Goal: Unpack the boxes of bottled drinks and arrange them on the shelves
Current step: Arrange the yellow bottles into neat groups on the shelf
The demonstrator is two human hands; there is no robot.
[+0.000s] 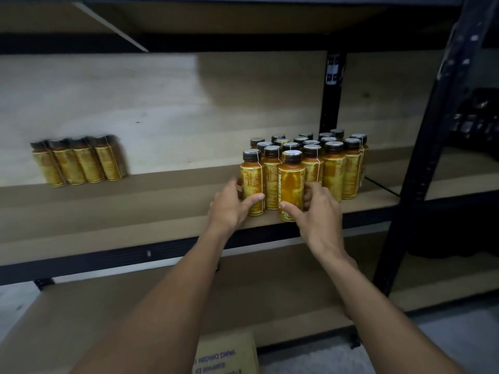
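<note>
Several yellow-labelled bottles with dark caps stand in a tight cluster [318,163] on the right part of the middle shelf [135,211]. My left hand [232,206] grips the front-left bottle [252,182], thumb across its label. My right hand [314,209] grips the frontmost bottle [291,184] near its base, thumb on the front and fingers behind. Both bottles stand upright on the shelf board near its front edge. A separate row of several like bottles [81,161] stands at the far left against the back panel.
A black metal upright [442,125] rises at the right, another post [330,103] behind the cluster. A lower shelf board [135,306] lies beneath. A cardboard box [226,354] with blue print sits below my arms. Dark items [475,122] fill the neighbouring rack.
</note>
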